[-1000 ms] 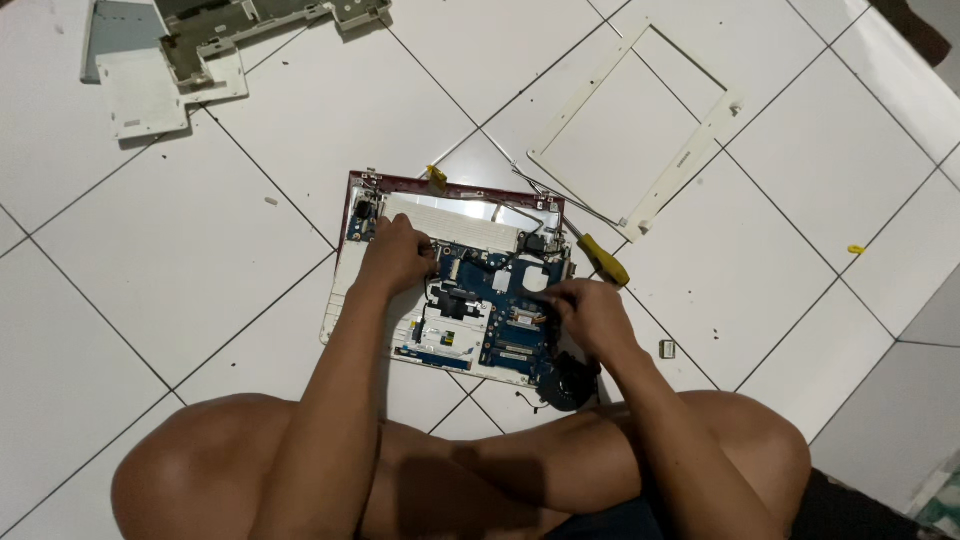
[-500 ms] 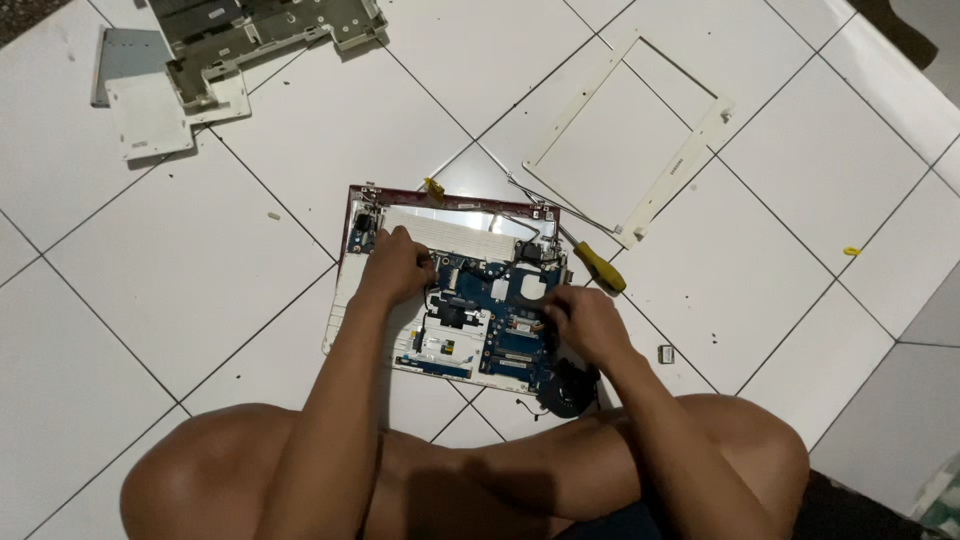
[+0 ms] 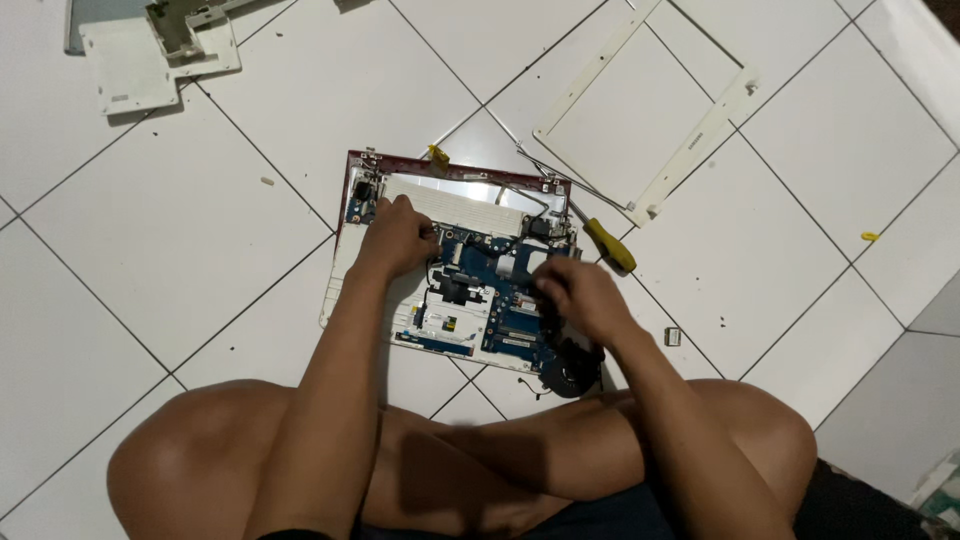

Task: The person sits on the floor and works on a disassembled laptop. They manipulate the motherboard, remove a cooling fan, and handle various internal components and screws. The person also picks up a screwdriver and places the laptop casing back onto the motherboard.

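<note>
The opened laptop base (image 3: 450, 270) is laid on the floor tiles just beyond the crossed legs, within easy reach. Its blue circuit board (image 3: 490, 285) is pressed by the left hand (image 3: 398, 238), fingers curled, steadying it; whether anything is pinched by the right hand (image 3: 578, 297) cannot be told. Further right, a yellow-handled screwdriver (image 3: 608, 244) and the detached white screen bezel (image 3: 650, 110) are set aside.

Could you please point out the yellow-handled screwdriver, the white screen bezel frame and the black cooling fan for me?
yellow-handled screwdriver (image 3: 610, 246): head view, on its yellow handle.
white screen bezel frame (image 3: 700, 148): head view, on its right-hand bar.
black cooling fan (image 3: 572, 370): head view, on its round housing.
</note>
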